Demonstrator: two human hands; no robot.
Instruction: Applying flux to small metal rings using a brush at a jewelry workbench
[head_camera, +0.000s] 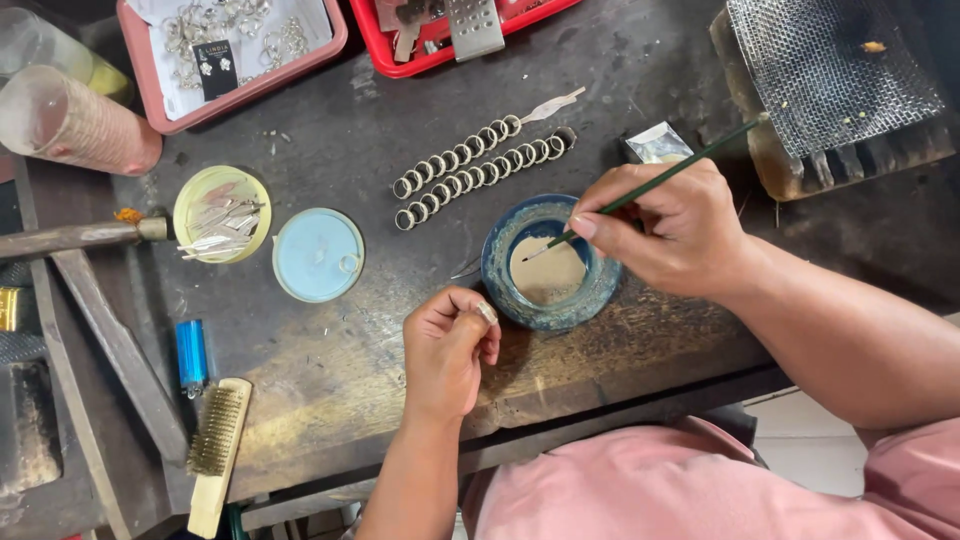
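Right hand (672, 232) pinches a thin green brush (650, 185), its tip dipped in the blue dish (549, 263) just left; left hand (452, 345), below the dish, grips a small silver ring (487, 313) at its fingertips.

Blue bowl (549, 265), green brush (655, 182), pale-blue lid (318, 254), yellow lid (221, 214), blue lighter (191, 355).

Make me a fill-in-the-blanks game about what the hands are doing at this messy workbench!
1. The right hand dips a thin green brush into a round ____ bowl.
2. The left hand pinches a small silver ____.
3. Two rows of rings lie on the dark table ____ the bowl.
4. The wire brush has a ____ lighter beside it.

Missing words: blue; ring; behind; blue
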